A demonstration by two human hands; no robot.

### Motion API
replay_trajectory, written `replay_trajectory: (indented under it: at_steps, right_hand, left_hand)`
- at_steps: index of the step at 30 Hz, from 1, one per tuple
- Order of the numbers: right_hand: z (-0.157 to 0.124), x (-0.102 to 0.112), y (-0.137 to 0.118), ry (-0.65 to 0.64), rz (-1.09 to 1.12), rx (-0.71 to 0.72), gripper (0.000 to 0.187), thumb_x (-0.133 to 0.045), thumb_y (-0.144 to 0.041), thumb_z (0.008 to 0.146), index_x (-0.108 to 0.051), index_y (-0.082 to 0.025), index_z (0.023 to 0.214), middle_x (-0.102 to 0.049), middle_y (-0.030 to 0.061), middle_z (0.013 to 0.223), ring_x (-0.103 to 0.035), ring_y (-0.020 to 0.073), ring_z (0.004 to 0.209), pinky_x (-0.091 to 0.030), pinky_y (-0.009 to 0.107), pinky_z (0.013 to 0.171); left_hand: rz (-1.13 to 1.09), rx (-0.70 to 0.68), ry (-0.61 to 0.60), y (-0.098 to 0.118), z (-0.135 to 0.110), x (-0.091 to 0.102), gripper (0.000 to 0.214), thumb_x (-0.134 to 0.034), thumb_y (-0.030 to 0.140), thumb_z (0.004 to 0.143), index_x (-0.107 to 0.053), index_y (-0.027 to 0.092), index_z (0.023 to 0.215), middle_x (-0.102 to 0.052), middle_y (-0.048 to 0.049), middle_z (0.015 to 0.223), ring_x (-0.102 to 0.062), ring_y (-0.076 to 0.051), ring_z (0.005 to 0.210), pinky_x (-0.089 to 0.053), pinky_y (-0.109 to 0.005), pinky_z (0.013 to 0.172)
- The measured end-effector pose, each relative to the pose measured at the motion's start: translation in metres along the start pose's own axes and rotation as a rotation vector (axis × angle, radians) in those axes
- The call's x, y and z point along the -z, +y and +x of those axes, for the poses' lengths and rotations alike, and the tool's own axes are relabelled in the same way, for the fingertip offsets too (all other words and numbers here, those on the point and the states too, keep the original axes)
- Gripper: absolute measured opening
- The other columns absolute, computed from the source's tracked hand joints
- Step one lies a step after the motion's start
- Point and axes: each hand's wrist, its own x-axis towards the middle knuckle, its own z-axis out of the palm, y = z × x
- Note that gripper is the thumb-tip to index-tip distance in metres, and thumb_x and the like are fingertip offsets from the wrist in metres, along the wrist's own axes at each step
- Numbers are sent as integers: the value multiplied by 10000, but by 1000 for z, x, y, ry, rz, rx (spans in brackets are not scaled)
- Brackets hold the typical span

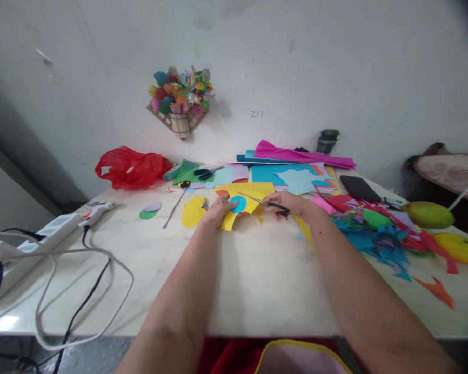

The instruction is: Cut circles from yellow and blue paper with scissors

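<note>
Over the middle of the table, my left hand [217, 209] grips a yellow paper sheet [262, 190] with notched lower edges. The left thumb pins a blue paper circle [239, 204] flat against that sheet. Wrapped round the dark handles of a pair of scissors [276, 206], my right hand [290, 203] is closed. The scissor blades point left and lie across the yellow sheet above the blue circle. Left of my left hand rests a fanned pile of yellow paper circles [194, 212]. Farther left are a green and lilac paper circle pair [150, 210].
Cut scraps [377, 234], a dark phone [359, 188] and green and yellow fruits [428, 214] lie at right. Paper sheets [263, 174] and another pair of scissors [208, 173] are behind. At left are a red plastic bag [130, 169], power strip [42, 244] and looping cables [130, 280].
</note>
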Motion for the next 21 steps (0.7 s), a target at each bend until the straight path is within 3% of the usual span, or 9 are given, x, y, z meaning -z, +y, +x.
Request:
replay_trajectory:
  at_steps: [4, 10, 17, 21]
  right_hand:
    - [-10, 4, -9, -45, -23, -28, 481, -790, -364, 701, -635, -137, 1096, -657, -18, 513, -475, 80, 304, -314, 187, 326]
    - [-20, 8, -16, -49, -115, -11, 312, -739, -400, 713, -629, -141, 849, -693, 35, 569, -511, 88, 334, -244, 199, 324]
    - [-15, 15, -23, -147, -211, -62, 300, -756, -402, 699, -584, -161, 652, -705, 54, 614, -487, 65, 376, -264, 212, 358]
    - [-21, 16, -39, -144, -223, -72, 301, -791, -423, 689, -632, -169, 719, -673, 24, 573, -486, 77, 390, -351, 229, 400]
  left_hand:
    - [-19, 70, -81, 1, -1, 3, 482, -894, 283, 582, -603, 164, 948, -681, -45, 793, -718, -223, 759, -598, -351, 707]
    - [-67, 112, -165, 2, -1, 3, 550, -908, 258, 541, -610, 163, 993, -686, -47, 785, -722, -230, 690, -575, -296, 564]
    - [-89, 135, -203, 3, -3, 1, 559, -914, 272, 537, -645, 150, 1011, -714, -80, 825, -731, -251, 722, -561, -282, 534]
    - [-86, 146, -211, 4, -5, -2, 580, -921, 285, 526, -661, 122, 1018, -730, -112, 849, -731, -257, 735, -554, -283, 554]
